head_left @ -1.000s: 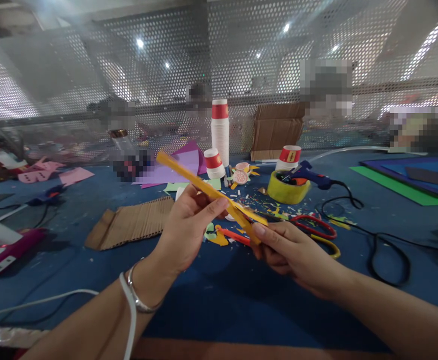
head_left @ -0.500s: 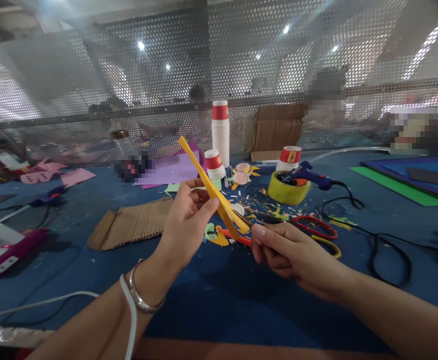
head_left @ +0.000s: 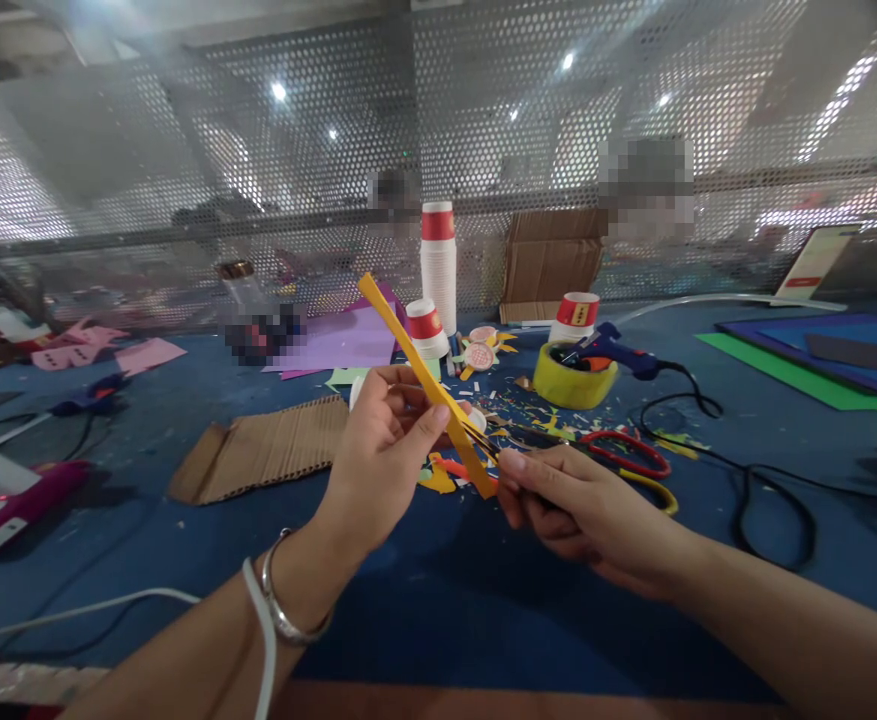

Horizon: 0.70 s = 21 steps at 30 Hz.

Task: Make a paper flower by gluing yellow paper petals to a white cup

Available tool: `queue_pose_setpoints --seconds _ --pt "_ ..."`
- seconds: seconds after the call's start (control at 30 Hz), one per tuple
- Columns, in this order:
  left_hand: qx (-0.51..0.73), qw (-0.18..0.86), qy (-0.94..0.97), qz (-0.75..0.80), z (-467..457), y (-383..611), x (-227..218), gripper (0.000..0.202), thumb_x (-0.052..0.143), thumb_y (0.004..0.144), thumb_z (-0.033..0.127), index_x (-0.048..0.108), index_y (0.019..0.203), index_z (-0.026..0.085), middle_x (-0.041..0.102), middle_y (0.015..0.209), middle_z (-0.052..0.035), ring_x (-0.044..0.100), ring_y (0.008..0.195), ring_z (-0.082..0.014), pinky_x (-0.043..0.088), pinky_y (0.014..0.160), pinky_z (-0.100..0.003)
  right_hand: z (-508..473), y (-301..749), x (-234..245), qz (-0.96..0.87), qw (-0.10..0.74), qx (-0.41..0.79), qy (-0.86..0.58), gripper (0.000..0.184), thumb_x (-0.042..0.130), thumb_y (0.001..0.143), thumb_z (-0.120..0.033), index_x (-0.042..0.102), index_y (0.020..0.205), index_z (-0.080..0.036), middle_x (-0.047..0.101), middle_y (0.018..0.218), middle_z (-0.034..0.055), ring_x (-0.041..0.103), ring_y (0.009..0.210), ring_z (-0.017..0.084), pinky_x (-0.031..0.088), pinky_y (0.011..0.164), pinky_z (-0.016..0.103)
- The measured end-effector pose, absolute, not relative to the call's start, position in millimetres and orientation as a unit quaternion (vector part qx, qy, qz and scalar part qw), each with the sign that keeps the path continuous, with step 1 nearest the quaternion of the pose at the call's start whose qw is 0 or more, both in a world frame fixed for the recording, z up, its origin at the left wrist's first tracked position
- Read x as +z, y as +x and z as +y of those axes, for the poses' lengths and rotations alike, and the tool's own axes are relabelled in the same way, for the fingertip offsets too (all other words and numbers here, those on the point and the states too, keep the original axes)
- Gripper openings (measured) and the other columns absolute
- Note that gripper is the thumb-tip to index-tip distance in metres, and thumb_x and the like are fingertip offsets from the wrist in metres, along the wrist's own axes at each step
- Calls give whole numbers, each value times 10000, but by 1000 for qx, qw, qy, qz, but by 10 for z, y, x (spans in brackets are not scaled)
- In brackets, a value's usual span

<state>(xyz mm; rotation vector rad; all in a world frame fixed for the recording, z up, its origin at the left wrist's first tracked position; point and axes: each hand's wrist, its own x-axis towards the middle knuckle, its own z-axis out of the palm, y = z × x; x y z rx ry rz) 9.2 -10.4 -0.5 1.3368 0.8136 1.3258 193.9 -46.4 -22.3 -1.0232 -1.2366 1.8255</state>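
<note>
While in left fingers [head_left: 424, 428], yellow strip [head_left: 424, 375] diagonal lengthwise; top leftward

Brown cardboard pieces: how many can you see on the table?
2: a flat, ridged brown cardboard piece beside the left hand, and an upright brown cardboard piece in front of the grey perforated panel at the back. Others may be hidden.

table [head_left: 438, 630]: blue top, brown strip [head_left: 423, 703] along near edge
screen [head_left: 318, 200]: grey perforated metal, full width behind table
lights [head_left: 279, 92]: bright white spots, upper screen
</note>
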Motion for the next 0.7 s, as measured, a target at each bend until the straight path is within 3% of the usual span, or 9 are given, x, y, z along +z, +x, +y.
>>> queue_pose_setpoints --seconds 0.43,0.7 --pt "555 557 493 371 -160 148 7 368 773 782 204 522 1051 186 676 894 -20 697 853 -167 581 696 -256 -455 1921 -223 -473 360 699 -398 570 664 810 -671 590 628 -136 255 443 -114 115 392 17 50 367 192" --pt "499 559 551 367 -157 123 8 316 758 810 202 554 1051 179 692 844 -16 649 806 -146 540 698 -251 -458 1932 -238 -478 367 694 -395 572 626 839 -673 589 622 -144 249 446 -111 103 395 23 48 367 196"
